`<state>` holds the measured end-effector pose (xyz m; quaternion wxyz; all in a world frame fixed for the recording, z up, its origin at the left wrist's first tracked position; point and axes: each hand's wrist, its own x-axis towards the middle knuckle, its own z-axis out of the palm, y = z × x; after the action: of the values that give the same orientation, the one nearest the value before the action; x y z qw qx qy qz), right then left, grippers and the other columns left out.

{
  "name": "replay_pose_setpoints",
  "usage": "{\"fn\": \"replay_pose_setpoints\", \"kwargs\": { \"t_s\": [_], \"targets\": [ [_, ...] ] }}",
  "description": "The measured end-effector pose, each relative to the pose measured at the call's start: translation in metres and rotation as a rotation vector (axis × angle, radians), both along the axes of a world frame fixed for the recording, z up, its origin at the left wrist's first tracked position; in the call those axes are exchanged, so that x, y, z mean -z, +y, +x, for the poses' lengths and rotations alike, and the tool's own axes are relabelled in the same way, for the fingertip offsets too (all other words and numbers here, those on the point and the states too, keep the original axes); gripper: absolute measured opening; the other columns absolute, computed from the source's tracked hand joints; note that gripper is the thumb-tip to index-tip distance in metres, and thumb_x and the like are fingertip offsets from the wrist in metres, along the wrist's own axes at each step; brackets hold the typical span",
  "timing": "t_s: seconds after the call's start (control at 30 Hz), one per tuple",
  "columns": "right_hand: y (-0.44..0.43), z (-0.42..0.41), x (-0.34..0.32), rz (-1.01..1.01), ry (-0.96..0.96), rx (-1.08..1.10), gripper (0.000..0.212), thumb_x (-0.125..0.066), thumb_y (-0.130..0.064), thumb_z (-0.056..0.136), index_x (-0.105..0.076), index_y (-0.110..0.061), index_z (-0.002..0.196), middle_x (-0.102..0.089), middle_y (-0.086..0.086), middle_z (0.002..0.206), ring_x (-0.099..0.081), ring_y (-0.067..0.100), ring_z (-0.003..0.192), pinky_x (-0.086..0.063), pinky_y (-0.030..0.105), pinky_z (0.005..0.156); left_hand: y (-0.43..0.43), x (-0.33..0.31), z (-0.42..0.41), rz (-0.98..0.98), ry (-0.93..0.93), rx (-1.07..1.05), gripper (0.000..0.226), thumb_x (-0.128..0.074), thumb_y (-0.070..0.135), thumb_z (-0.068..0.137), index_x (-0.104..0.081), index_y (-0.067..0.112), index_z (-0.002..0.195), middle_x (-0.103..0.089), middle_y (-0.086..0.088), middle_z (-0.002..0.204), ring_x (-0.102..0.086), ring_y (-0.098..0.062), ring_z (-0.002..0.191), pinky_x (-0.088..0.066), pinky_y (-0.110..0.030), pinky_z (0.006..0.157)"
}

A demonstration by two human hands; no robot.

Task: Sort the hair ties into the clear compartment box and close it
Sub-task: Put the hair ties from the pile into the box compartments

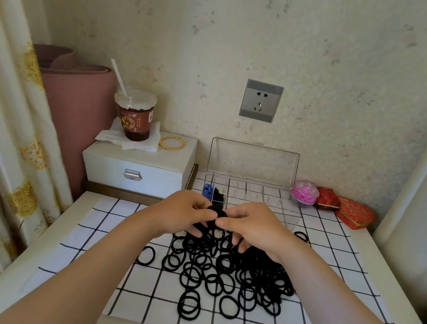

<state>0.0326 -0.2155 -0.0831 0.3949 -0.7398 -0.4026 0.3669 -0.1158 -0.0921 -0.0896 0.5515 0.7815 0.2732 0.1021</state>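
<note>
Both hands, left hand (186,211) and right hand (252,226), pinch a bunch of black hair ties (215,213), hiding the clear compartment box's (279,202) front edge and part of the loose pile (227,272).

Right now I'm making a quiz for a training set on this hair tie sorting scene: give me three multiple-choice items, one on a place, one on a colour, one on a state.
1. Where is the drink cup?
A. on the white jewellery box
B. inside the clear compartment box
C. on the checked cloth

2. What colour is the loose hair tie pile?
A. pink
B. black
C. gold

3. What is the state of the clear compartment box?
A. lid shut
B. lid open, standing up at the back
C. lid lying detached on the cloth

Answers:
1. A: the cup rests on a napkin on the white jewellery box, beside a gold bangle.
2. B: every tie on the checked cloth is black.
3. B: the clear lid stands upright against the wall while the left hand and right hand hold a black bundle in front.
</note>
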Motion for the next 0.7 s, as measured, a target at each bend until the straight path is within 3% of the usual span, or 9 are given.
{"fn": "replay_pose_setpoints", "kwargs": {
  "t_s": [0.07,0.2,0.37,0.57,0.7],
  "targets": [
    [0.000,-0.002,0.000,-0.037,-0.200,-0.068,0.016,-0.074,-0.031,0.087,-0.073,-0.022,0.100,-0.071,-0.005,0.079,-0.060,0.003,0.055,-0.047,0.020,0.053,0.005,0.002,-0.001,0.029,0.013,-0.043,0.019,-0.058,0.019,0.098,-0.069,0.005,0.102,-0.072,-0.011,0.096,-0.072,-0.018,0.088,-0.062,-0.032,0.075],
    [-0.002,-0.004,0.000,-0.182,-0.701,-0.347,0.016,-0.071,-0.025,0.086,-0.076,-0.031,0.100,-0.066,-0.019,0.087,-0.063,0.002,0.085,-0.047,0.019,0.076,0.013,0.009,-0.003,0.125,0.102,-0.063,0.021,-0.060,0.022,0.097,-0.067,0.003,0.100,-0.072,-0.012,0.091,-0.072,-0.015,0.077,-0.062,-0.032,0.071],
    [0.002,-0.011,0.009,-0.300,-1.026,-0.568,0.029,-0.071,-0.030,0.084,-0.072,-0.036,0.113,-0.061,-0.013,0.102,-0.059,0.010,0.095,-0.045,0.027,0.074,0.014,0.010,-0.004,0.118,0.131,-0.060,0.026,-0.061,0.024,0.096,-0.066,-0.001,0.101,-0.072,-0.012,0.088,-0.071,-0.011,0.073,-0.061,-0.028,0.069],
    [0.007,-0.010,0.014,-0.318,-1.042,-0.562,0.012,-0.071,-0.029,0.081,-0.077,-0.030,0.092,-0.067,-0.013,0.101,-0.061,0.009,0.089,-0.048,0.026,0.073,0.014,0.011,-0.005,0.108,0.118,-0.081,0.027,-0.061,0.025,0.095,-0.065,-0.001,0.101,-0.072,-0.015,0.097,-0.072,-0.014,0.077,-0.062,-0.031,0.071],
    [0.001,-0.004,0.011,-0.232,-0.850,-0.445,0.009,-0.068,-0.032,0.083,-0.073,-0.034,0.091,-0.066,-0.017,0.094,-0.061,0.004,0.088,-0.050,0.025,0.078,0.013,0.013,-0.003,0.111,0.116,-0.095,0.021,-0.063,0.026,0.094,-0.068,0.007,0.100,-0.072,-0.010,0.094,-0.072,-0.014,0.079,-0.062,-0.030,0.070]
  ]
}}
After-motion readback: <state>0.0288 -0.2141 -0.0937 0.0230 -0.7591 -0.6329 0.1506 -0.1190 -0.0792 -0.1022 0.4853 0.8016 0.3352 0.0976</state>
